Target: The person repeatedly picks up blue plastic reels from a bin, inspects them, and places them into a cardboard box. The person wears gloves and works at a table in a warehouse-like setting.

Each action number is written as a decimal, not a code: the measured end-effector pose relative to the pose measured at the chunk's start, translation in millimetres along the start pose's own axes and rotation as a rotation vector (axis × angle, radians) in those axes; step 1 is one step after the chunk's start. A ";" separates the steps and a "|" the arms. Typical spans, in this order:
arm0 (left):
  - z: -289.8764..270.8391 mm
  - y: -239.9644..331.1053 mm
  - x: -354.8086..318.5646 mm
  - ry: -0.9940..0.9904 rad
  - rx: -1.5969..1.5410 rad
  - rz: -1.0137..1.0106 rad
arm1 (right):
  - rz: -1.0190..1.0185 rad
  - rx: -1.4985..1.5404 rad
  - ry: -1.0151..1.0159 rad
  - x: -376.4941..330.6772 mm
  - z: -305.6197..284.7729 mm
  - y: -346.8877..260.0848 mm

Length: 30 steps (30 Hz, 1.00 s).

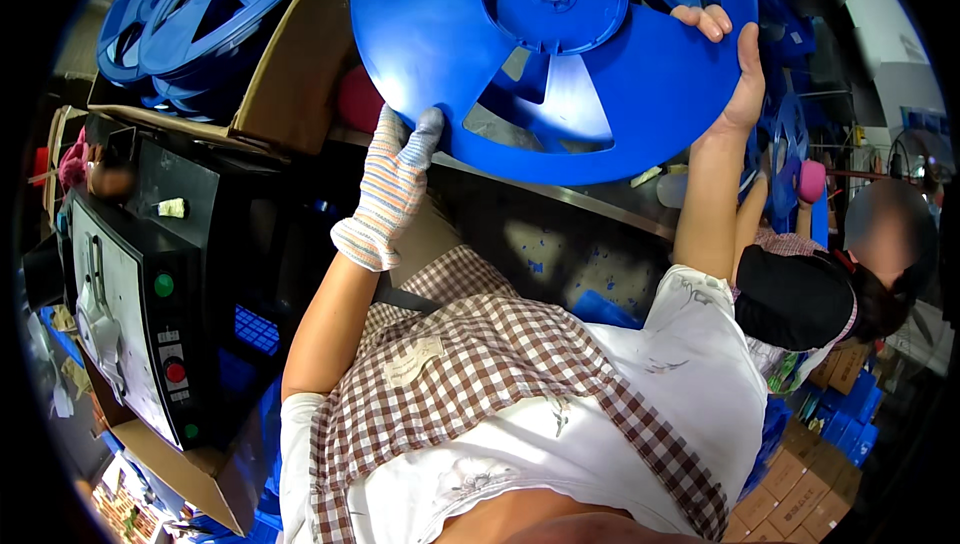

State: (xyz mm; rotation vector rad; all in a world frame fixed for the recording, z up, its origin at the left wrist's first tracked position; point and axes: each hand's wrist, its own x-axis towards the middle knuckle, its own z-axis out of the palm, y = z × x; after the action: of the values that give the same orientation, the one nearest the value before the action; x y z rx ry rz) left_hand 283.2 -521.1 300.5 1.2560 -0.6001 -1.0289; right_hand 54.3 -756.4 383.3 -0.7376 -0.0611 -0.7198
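A large blue plastic reel [660, 94] with a round hub and wide cut-out openings is held up in front of me, tilted. My left hand [385, 189], in a striped knit glove with grey fingertips, grips its lower left rim. My bare right hand [740, 84] is closed round the right rim, its fingers coming through an opening and the thumb on the outer edge. More blue plastic shows through the openings; whether it is part of this reel or a separate one, I cannot tell.
Several blue reels [215, 19] stand in an open cardboard box [285, 59] at the far left. Below it is a black machine [165, 294] with green and red buttons. A co-worker [800, 294] is close on my right, near more blue reels. Stacked cartons [800, 484] lie lower right.
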 end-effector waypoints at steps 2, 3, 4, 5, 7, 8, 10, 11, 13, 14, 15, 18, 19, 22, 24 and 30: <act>0.5 -2.4 -2.8 0.021 0.015 0.003 | -0.008 -0.024 0.000 -2.5 3.3 4.1; 0.4 -7.9 -2.4 0.022 0.009 0.017 | -0.004 -0.023 -0.023 -2.3 7.4 5.4; 0.8 -11.7 -1.3 0.013 0.000 0.031 | -0.004 -0.037 -0.031 -3.5 12.7 4.6; 2.6 -13.2 -1.4 0.007 -0.017 0.041 | -0.004 -0.051 -0.041 -4.6 17.7 3.9; -2.3 -17.5 3.1 0.002 0.033 -0.015 | 0.014 -0.034 -0.080 -1.3 22.9 4.5; -6.2 -16.8 3.9 0.008 0.057 -0.040 | 0.012 -0.037 -0.078 1.2 27.0 6.0; -6.2 -20.0 2.4 0.009 0.034 -0.002 | 0.014 -0.036 -0.082 3.9 40.9 11.8; -11.6 -31.4 5.5 0.035 0.082 0.027 | 0.022 -0.008 -0.052 4.3 45.8 14.5; -13.3 -25.2 0.9 0.131 0.333 0.063 | -0.009 -0.162 -0.076 -0.8 61.1 24.0; -8.2 -2.6 -13.6 0.196 0.537 0.069 | -0.041 -0.305 -0.100 -2.4 66.8 28.1; -7.4 9.5 -25.7 0.225 0.560 0.221 | -0.080 -0.391 -0.131 -2.8 74.3 38.5; 1.0 65.1 -77.9 -0.004 0.241 0.320 | 0.231 -1.255 -0.195 -7.2 117.9 68.7; 5.1 75.3 -91.2 -0.022 0.117 0.326 | 0.055 -1.624 -0.508 -0.7 136.2 90.9; 8.0 95.7 -100.4 0.064 0.006 -0.073 | -0.021 -1.587 -0.656 -24.1 131.4 160.7; 6.5 81.6 -105.9 0.193 -0.098 -0.143 | 0.093 -1.559 -0.800 -41.5 134.4 185.2; -37.2 45.8 -130.4 0.316 -0.248 -0.219 | 0.055 -1.554 -0.553 57.7 67.1 125.1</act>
State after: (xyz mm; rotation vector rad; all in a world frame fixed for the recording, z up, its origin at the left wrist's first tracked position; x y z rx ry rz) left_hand 269.2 -389.7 355.5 1.2469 -0.0895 -1.0212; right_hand 188.6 -682.8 376.4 -2.4030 0.0330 -0.3771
